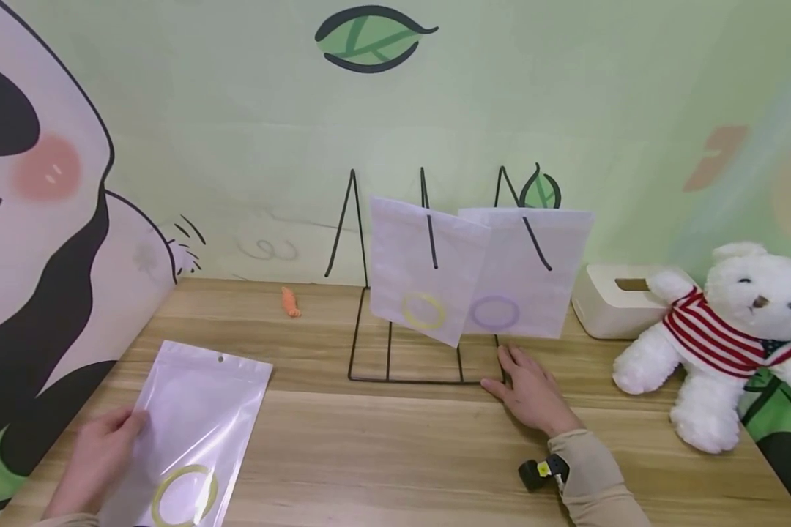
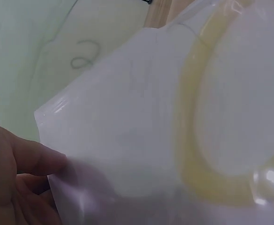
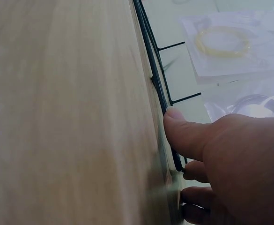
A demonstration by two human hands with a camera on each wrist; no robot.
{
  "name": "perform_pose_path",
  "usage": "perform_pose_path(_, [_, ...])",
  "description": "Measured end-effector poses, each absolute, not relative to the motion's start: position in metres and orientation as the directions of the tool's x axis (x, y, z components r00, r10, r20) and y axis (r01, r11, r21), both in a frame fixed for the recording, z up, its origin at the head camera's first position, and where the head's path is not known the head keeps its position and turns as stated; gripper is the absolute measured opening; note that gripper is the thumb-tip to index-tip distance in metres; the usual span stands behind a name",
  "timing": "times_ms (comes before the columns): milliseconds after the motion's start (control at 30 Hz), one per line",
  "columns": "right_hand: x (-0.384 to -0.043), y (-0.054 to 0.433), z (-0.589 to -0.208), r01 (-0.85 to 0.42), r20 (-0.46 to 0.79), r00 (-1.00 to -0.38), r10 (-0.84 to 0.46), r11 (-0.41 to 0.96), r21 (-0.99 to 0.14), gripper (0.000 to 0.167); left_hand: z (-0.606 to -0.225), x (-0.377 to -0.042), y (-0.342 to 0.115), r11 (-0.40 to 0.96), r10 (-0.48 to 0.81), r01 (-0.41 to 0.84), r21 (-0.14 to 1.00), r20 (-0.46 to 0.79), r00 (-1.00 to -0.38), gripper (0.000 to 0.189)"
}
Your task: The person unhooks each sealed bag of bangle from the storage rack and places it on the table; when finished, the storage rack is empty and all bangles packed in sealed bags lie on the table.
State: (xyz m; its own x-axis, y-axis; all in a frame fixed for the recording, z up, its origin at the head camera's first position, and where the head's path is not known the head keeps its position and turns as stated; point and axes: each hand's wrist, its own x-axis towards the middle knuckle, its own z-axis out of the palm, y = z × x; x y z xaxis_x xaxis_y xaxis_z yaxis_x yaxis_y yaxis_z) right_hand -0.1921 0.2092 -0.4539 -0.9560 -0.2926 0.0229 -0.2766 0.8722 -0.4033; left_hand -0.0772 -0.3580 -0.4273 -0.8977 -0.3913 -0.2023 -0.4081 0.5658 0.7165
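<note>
White pouch (image 1: 198,417) in left hand (image 1: 105,450), black wire rack (image 1: 425,381) under right hand (image 1: 529,391)

Located over the left part of the tabletop (image 1: 369,439), apart from the rack. Pinched at its left edge between thumb and fingers of the left hand, thumb on the near face. Observed near its lower end, a yellow ring (image 1: 157,501); in its top strip, a punched hole (image 1: 220,359). Touched at the rack's near right corner by right thumb and fingers, extended rather than clenched, apparently for steadying.

Judged to be at the step of loading the rack. Recorded on the middle hook, a yellow-ring pouch (image 1: 402,271); on the right hook, a purple-ring pouch (image 1: 521,285). Recorded bare, the left hook (image 1: 340,223). Rated as about two thirds loaded, assuming one pouch per hook. Judged to call next for raising the held pouch to the left hook, lining up the punched hole with the tip, and bracing the frame against sliding. Noted as a risk: limp film bending away from the tip.

Checked for markings. Found no readable brand, label or lettering on any pouch, nor on the white box (image 1: 609,307) at right. Noted on the wall, a looped scribble (image 1: 266,250), not legible as a word. Noted on the black wrist device (image 1: 537,472), a yellow patch, too small to read. Noted on the teddy bear (image 1: 718,337), a striped shirt without readable text. Seen left of the rack, a small orange object (image 1: 290,301), with no writing discernible.
</note>
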Motion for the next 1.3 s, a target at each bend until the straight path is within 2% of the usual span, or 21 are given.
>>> perform_pose_path(367, [-0.1921,0.2103,-0.4577,-0.280,0.035,-0.955,-0.294,0.859,-0.429,0.072,-0.4343,-0.0802,-0.3651,0.500,-0.428,-0.510,0.700,-0.312,-0.848,0.066])
perform_pose_path(1067, [-0.1929,0.2106,-0.4590,-0.266,0.027,-0.959,-0.283,0.859,-0.437,0.072,-0.4308,-0.0751,-0.3617,0.499,-0.481,-0.452,0.740,-0.198,-0.854,0.058])
perform_pose_path(1300, [-0.1934,0.2115,-0.4587,-0.272,0.033,-0.958,-0.286,0.863,-0.426,0.071,-0.4308,-0.0733,-0.3614,0.530,-0.490,-0.452,0.718,-0.175,-0.854,0.055])
